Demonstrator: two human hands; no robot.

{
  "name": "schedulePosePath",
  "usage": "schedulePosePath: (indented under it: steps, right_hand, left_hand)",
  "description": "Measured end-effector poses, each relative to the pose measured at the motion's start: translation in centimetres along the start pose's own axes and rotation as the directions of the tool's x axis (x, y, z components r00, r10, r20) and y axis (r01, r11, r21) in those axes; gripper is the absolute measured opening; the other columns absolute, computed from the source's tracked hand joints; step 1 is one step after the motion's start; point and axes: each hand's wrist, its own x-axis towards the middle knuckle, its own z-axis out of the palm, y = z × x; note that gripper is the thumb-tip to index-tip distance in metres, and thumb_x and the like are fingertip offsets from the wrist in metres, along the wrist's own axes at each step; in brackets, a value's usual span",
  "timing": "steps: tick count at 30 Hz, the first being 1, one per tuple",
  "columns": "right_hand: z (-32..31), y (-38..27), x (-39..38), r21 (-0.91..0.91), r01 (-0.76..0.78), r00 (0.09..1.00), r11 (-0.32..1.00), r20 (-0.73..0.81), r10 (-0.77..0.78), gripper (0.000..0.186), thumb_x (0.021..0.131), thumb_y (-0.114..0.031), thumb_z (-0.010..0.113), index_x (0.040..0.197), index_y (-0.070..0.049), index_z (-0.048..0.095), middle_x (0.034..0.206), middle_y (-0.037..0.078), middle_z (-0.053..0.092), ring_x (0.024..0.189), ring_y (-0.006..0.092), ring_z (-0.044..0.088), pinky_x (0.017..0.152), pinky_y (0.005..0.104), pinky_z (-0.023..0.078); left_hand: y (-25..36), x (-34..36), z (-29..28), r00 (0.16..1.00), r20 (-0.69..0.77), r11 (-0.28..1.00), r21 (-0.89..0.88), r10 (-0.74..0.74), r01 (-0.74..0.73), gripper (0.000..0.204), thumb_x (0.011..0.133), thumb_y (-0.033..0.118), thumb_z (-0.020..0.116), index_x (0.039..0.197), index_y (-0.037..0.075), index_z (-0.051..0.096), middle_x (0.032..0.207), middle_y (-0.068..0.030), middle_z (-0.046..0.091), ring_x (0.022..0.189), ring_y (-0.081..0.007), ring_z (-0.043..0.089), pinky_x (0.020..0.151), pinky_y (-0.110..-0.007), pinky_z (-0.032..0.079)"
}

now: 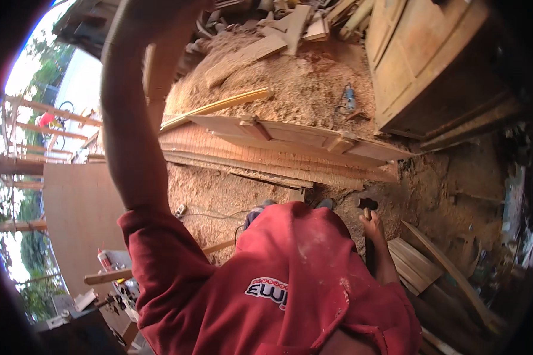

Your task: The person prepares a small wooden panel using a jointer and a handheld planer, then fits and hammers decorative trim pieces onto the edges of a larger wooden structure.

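Observation:
Down at my right side, my right hand (pixel 372 225) is closed around the handle of what looks like a hammer (pixel 368 203), its dark head just beyond the fingers. My left arm (pixel 131 112) rises bare from a red sleeve toward the upper edge, and the hand at its end is outside the picture. In front of my body a long wooden panel (pixel 302 133) with crosspieces stands tilted along a thick plank (pixel 260 161).
Sawdust and shavings (pixel 302 83) cover the ground, with wood offcuts (pixel 278 38) heaped behind. A blue power tool (pixel 350 97) lies there. A wooden cabinet (pixel 423 59) stands far right. Loose boards (pixel 414 263) lie by my right arm, and a plywood sheet (pixel 71 219) stands at left.

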Motion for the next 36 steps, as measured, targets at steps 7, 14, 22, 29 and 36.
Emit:
schedulePosePath:
  steps: [7,14,22,29,36]
  right_hand:
    - [3.5,-5.6,-1.6,-0.154,0.078,0.983,0.985,0.174,-0.051,0.045,0.090,-0.046,0.056,0.095,-0.001,0.055,0.073,0.022,0.061,0.076,0.0391,0.066,0.066,0.0477,0.049]
    - [9.7,-19.6,0.1,-0.273,0.143,0.947,0.951,0.318,-0.051,0.042,0.099,-0.046,0.042,0.101,-0.007,0.058,0.091,0.030,0.063,0.093,0.0516,0.060,0.076,0.0561,0.048]
    - [17.8,-35.1,1.4,-0.391,0.081,0.880,0.917,0.460,0.118,0.043,0.089,-0.050,0.059,0.108,-0.012,0.059,0.094,0.027,0.067,0.092,0.0480,0.064,0.076,0.0532,0.049]
    - [28.4,-45.2,6.6,-0.378,0.631,0.725,0.678,0.599,-0.340,0.042,0.085,-0.030,0.069,0.115,-0.006,0.051,0.095,0.022,0.066,0.087,0.0452,0.064,0.072,0.0539,0.050]
    - [38.6,-52.3,13.6,-0.220,0.668,0.713,0.711,0.464,-0.526,0.039,0.086,-0.026,0.064,0.114,-0.003,0.050,0.090,0.024,0.066,0.078,0.0469,0.064,0.068,0.0562,0.051]
  left_hand:
    - [-25.3,3.0,0.5,0.914,0.399,0.992,-0.122,0.066,-0.018,0.024,0.085,0.024,0.074,0.092,0.001,0.067,0.072,-0.0061,0.070,0.064,-0.0142,0.068,0.062,-0.029,0.056]
    - [-46.9,-8.8,11.6,0.645,0.711,0.944,0.081,-0.279,0.319,0.024,0.077,0.005,0.073,0.100,0.004,0.070,0.080,-0.0110,0.069,0.071,-0.0193,0.065,0.067,-0.036,0.054]
    - [-60.0,-14.5,26.8,0.455,0.890,0.989,0.096,-0.035,-0.111,0.034,0.073,0.019,0.075,0.103,0.006,0.067,0.098,-0.0171,0.072,0.093,-0.0329,0.070,0.082,-0.044,0.057]
    - [-65.9,-15.7,34.9,0.550,0.834,0.987,0.057,0.036,-0.151,0.031,0.079,0.019,0.070,0.105,0.005,0.060,0.108,-0.0153,0.067,0.098,-0.0342,0.068,0.083,-0.046,0.056]
    - [-64.6,-13.3,34.4,0.725,0.653,0.918,0.111,0.221,-0.380,0.027,0.081,0.015,0.065,0.106,0.007,0.058,0.106,-0.0090,0.056,0.107,-0.0262,0.055,0.083,-0.039,0.048]
